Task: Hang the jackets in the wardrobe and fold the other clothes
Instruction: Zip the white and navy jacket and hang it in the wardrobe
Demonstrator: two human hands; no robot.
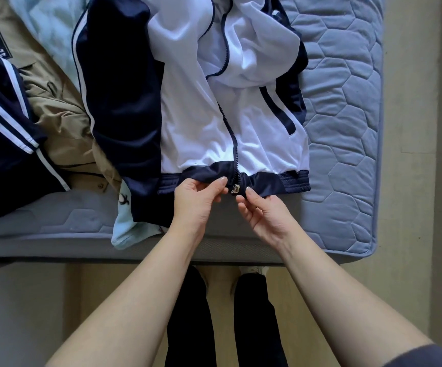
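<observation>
Navy-and-white track jacket lies on the mattress, with its hem at the near edge. Your left hand pinches the hem beside the zipper slider, and your right hand keeps a narrow grip on the other side. I cannot tell whether the pin is seated, and pulling early may misalign the teeth. Tugging toward you could slide the jacket off the edge. You have bare mattress to the right, while a tan garment crowds the left.

jacket: glossy smooth cloth | zip slider: shiny metal | mattress: matt quilted fabric
</observation>
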